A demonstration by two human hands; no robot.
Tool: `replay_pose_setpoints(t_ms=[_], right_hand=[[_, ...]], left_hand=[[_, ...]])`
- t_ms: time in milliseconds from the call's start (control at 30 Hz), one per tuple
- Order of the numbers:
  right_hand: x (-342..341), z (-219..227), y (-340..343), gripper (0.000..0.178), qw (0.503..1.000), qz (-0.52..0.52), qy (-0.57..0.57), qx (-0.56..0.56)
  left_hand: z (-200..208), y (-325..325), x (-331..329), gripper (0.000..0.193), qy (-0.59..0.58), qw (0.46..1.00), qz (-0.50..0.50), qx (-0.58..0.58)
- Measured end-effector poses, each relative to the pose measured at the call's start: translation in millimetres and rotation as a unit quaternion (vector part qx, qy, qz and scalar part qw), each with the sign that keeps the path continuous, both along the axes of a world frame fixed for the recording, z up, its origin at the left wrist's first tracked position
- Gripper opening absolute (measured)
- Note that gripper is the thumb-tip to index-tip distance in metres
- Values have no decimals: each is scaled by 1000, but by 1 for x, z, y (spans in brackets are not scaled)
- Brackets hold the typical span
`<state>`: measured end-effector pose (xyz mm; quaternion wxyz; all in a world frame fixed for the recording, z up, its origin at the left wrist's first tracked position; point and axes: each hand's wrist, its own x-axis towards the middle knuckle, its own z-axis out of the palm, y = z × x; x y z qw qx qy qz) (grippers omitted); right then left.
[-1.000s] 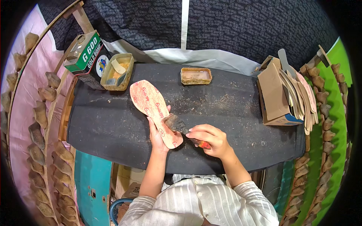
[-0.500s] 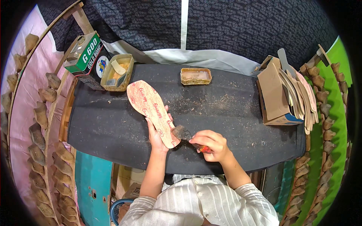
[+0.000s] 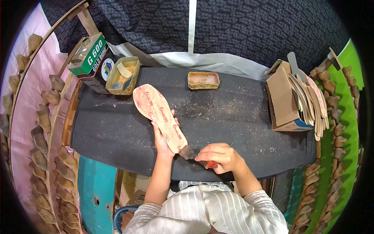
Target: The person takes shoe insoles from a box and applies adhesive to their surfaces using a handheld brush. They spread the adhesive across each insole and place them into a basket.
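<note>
My left hand (image 3: 163,143) is closed around the lower half of a tan shoe insole (image 3: 157,111), thumb on its left edge and fingertips showing at its right. Red printing covers the insole's upward face. It is held at a slant above the table, with the broad end far and to the left. My right hand (image 3: 221,156) grips a brush by its red and dark handle. The dark, worn bristles of the brush (image 3: 188,152) touch the insole's narrow near end at its right edge.
A dark cloth with scattered crumbs covers the table (image 3: 241,117). At the back left stand a green and black can (image 3: 91,64) and a tub (image 3: 134,80) with spreaders. A shallow amber dish (image 3: 203,80) sits behind; a carton (image 3: 284,103) of insole-shaped pieces stands right. Shoe lasts (image 3: 39,138) line side racks.
The brush and my right hand have moved slightly nearer and to the right, from the insole's side to its narrow end. My left hand keeps the insole almost in place.
</note>
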<state>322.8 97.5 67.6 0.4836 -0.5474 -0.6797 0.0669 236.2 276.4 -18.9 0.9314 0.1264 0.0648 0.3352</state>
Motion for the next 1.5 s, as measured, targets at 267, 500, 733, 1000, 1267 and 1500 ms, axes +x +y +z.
replay_pose_setpoints(t_ms=[267, 500, 733, 1000, 1267, 1500], right_hand=[[-6, -5, 2, 40, 999, 23, 14, 26], [17, 5, -8, 33, 997, -60, -42, 14], [11, 1, -5, 37, 1000, -16, -14, 3], [39, 4, 6, 50, 955, -291, 22, 60], [114, -18, 61, 44, 938, -338, -20, 68], [144, -51, 84, 33, 955, -294, 44, 24]], left_hand=[[-2, 1, 1, 59, 36, 999, 6, 24], [-3, 2, -4, 59, -5, 999, -33, 20], [1, -3, 1, 60, 26, 999, -34, 19], [3, -4, 0, 61, 53, 997, -34, 45], [1, -5, 0, 62, 32, 997, -72, 28], [-1, -6, 1, 65, 22, 996, -87, 2]])
